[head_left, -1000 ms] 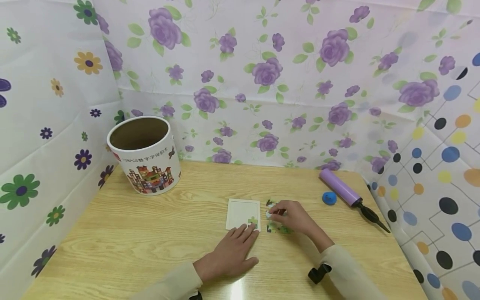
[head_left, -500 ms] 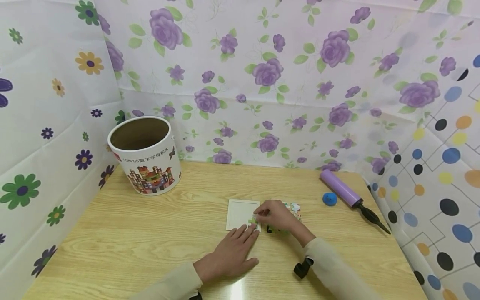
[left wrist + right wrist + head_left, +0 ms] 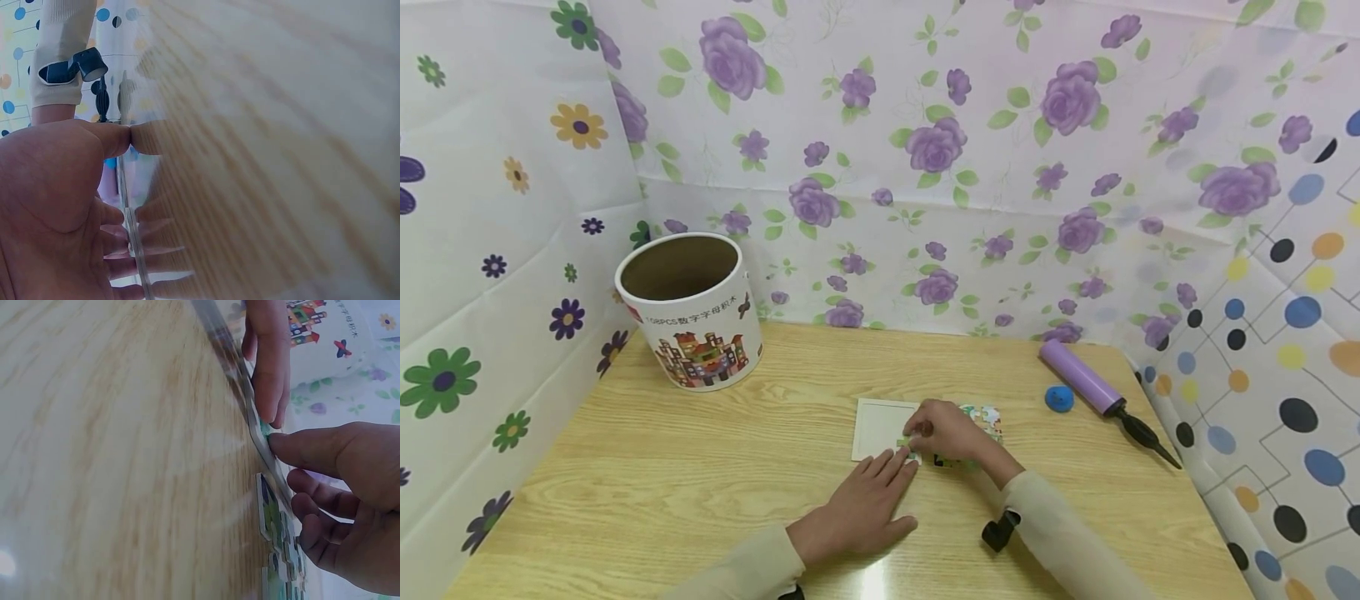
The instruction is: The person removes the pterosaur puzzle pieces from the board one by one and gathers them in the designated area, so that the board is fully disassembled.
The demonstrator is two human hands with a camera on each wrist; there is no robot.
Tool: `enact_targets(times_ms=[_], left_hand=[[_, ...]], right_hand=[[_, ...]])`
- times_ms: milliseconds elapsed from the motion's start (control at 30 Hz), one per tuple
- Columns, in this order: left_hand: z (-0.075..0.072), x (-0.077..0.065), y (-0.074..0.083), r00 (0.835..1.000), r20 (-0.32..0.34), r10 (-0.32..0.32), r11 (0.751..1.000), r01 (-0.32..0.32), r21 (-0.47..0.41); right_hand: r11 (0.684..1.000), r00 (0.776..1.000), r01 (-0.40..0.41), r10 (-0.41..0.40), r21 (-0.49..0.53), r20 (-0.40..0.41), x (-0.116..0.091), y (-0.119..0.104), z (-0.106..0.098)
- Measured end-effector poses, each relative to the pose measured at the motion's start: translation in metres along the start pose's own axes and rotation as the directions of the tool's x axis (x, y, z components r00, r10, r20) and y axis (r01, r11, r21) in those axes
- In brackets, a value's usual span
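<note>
A shallow square white puzzle tray (image 3: 876, 421) lies on the wooden table, with green jigsaw pieces (image 3: 904, 443) in its lower right corner. My left hand (image 3: 861, 512) rests palm down, fingers straight, its fingertips on the tray's near edge and pieces. Over the tray's right side, my right hand (image 3: 951, 432) pinches a small puzzle piece, mostly hidden by the fingers. In the right wrist view its thumb (image 3: 306, 449) is beside the left fingertips, low at the tray. Loose jigsaw pieces (image 3: 988, 417) lie right of the tray, partly covered by the right hand.
A large white printed bucket (image 3: 703, 337) stands at the back left of the table. At the right lie a purple hand pump (image 3: 1081, 377) with a black end and a small blue object (image 3: 1059, 398). Patterned cloth hangs behind and at both sides.
My right hand has moved left from the loose pieces to the tray with a piece between its fingers, then lowered slightly there. The left hand has stayed in place.
</note>
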State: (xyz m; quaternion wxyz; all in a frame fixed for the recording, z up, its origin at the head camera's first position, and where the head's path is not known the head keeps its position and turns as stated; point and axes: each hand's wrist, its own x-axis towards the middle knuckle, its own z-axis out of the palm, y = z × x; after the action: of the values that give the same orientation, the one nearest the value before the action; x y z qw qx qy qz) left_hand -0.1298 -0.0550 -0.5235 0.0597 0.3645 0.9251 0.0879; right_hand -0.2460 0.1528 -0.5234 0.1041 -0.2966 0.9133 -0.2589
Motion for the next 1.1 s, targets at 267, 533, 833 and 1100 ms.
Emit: enact_targets(times_ms=[267,533,833,1100], left_hand=[[0.001,-0.002,0.0,0.999,-0.026,0.021,1.0,-0.021,0.014],[0.001,0.002,0.0,1.0,0.02,-0.002,0.998,0.001,0.056],[0.004,0.005,-0.003,1.0,0.025,-0.001,0.996,-0.001,0.089],[0.001,0.003,-0.001,0.999,0.05,-0.012,0.998,0.009,0.059]], right_hand=[[0.989,0.999,-0.034,0.038,0.141,-0.027,-0.003,0.001,-0.006],[0.985,0.992,-0.027,0.047,0.171,-0.113,-0.014,0.006,-0.021],[0.987,0.986,0.014,0.013,0.16,-0.168,-0.039,0.015,-0.038],[0.986,0.98,-0.036,0.067,0.166,-0.189,-0.067,0.031,-0.045]])
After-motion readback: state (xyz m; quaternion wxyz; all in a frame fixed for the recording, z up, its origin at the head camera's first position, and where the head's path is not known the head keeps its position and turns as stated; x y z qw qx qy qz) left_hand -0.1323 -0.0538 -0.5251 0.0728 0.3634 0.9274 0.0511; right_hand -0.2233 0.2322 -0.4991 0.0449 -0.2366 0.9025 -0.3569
